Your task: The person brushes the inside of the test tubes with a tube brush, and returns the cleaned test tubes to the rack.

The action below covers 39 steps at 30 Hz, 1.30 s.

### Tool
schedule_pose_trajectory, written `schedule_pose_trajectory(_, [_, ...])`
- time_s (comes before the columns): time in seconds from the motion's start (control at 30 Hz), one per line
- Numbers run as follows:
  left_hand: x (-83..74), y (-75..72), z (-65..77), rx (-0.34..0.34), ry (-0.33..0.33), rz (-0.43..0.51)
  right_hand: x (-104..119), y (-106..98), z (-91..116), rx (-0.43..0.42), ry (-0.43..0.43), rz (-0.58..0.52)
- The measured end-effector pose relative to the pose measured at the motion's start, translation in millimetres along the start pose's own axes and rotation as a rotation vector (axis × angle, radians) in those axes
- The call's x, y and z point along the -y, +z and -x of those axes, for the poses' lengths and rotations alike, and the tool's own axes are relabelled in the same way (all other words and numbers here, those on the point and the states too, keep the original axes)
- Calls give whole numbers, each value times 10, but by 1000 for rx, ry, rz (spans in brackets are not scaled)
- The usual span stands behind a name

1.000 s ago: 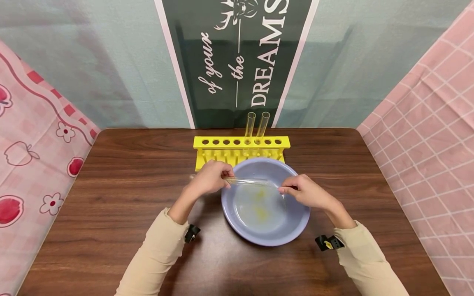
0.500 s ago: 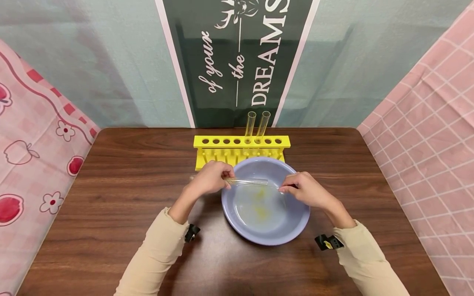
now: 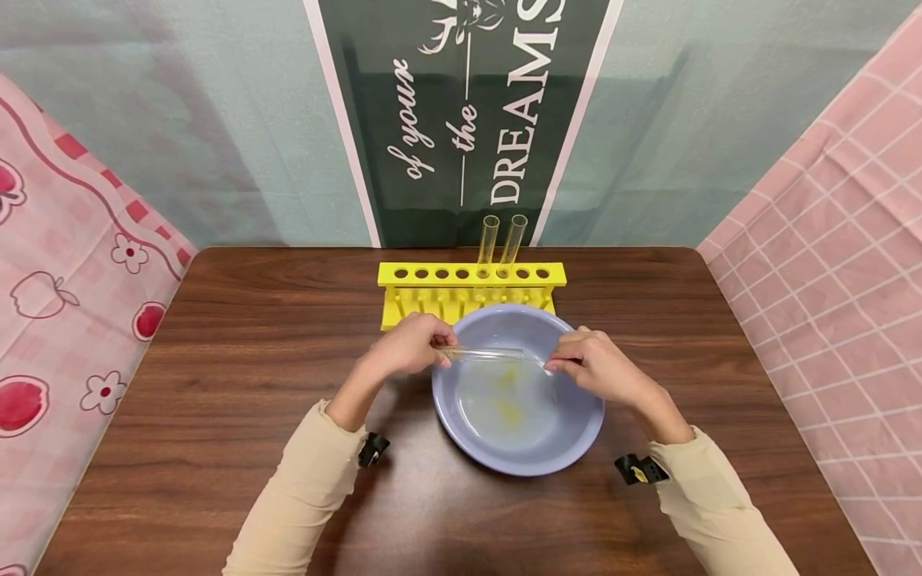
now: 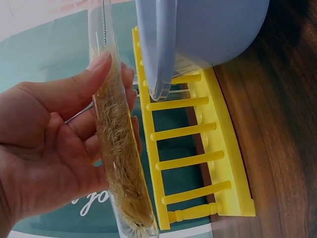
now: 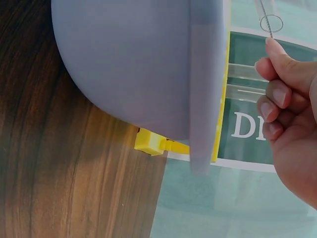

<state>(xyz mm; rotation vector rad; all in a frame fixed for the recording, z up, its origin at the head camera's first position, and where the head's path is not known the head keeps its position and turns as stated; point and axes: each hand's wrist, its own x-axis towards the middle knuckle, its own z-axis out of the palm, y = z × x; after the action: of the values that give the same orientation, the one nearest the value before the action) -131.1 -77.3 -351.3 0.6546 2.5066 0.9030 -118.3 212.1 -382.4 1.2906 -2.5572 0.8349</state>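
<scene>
Over the purple basin (image 3: 569, 428), my left hand (image 3: 410, 346) grips a glass test tube (image 3: 493, 354) lying nearly level, its mouth toward the right. Inside that tube, in the left wrist view, are the tan bristles of a test tube brush (image 4: 119, 144). The thumb of the left hand (image 4: 54, 134) presses the glass near the bristles' upper end. My right hand (image 3: 598, 366) pinches the brush's thin twisted wire handle (image 5: 270, 29) between thumb and index finger, just outside the tube's mouth. Cloudy liquid with yellow patches covers the basin's bottom.
Behind the basin stands a yellow test tube rack (image 3: 432, 274), partly hidden by the basin. Two clear test tubes (image 3: 487, 244) stand upright in it. The brown wooden table (image 3: 252, 344) meets a printed cloth backdrop (image 3: 288, 160) at its back edge.
The fingers of my right hand have turned slightly on the wire and risen a little. My left hand and the tube keep nearly the same place.
</scene>
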Motion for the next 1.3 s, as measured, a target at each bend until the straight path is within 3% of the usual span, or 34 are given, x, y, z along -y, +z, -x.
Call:
schedule_pose_trajectory(0.33, [-3, -10, -19, 48, -12, 41, -28, -10, 19, -53, -15, 31])
schedule_pose_trajectory(0.7, [54, 0, -2, 51, 4, 57, -26, 32, 35, -79, -8, 52])
schedule_pose_trajectory(1.07, [42, 6, 21, -15, 3, 9, -32, 52, 30, -87, -25, 42])
schedule_pose_trajectory(1.3, [28, 39, 26, -85, 23, -52, -16, 13, 34, -37, 86, -95])
